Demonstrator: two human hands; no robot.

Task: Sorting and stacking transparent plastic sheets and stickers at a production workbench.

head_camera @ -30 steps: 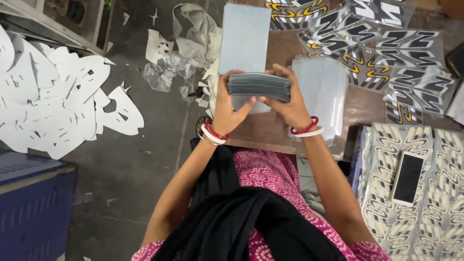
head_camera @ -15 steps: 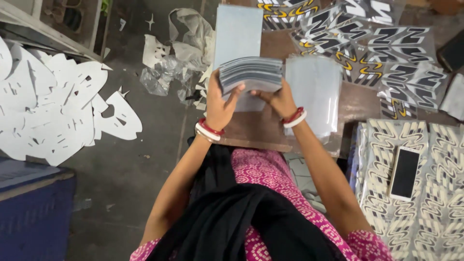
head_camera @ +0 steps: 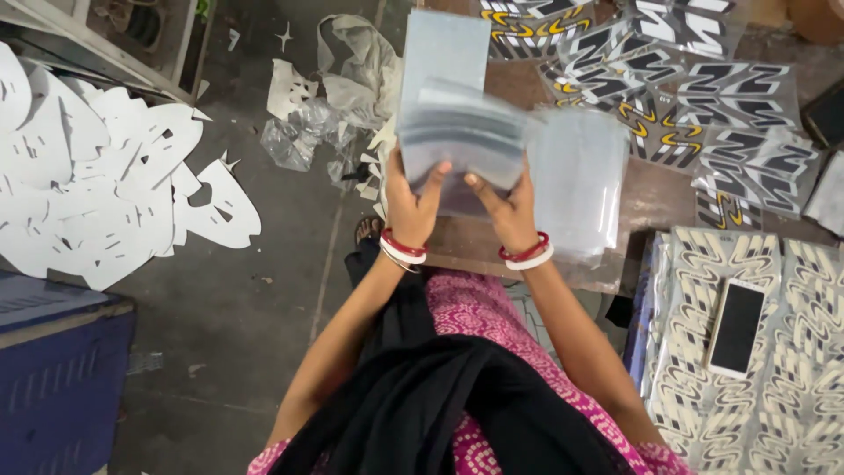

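Observation:
Both of my hands hold one stack of thin grey sheets above a brown table. My left hand grips the stack's left lower edge, thumb on top. My right hand grips its right lower edge, thumb on top. The sheets are fanned and blurred at the top. Red and white bangles sit on both wrists. A flat grey sheet pile lies just beyond the stack, and a pile of clear sleeves lies to its right.
Black, yellow and white printed stickers cover the table's far right. A phone lies on patterned sheets at the right. White cut-out scraps and crumpled plastic litter the floor at left. A blue crate stands at lower left.
My hands have lifted the stack further from me and tilted it up. The sheets went from a squared block to a fanned, spread bundle.

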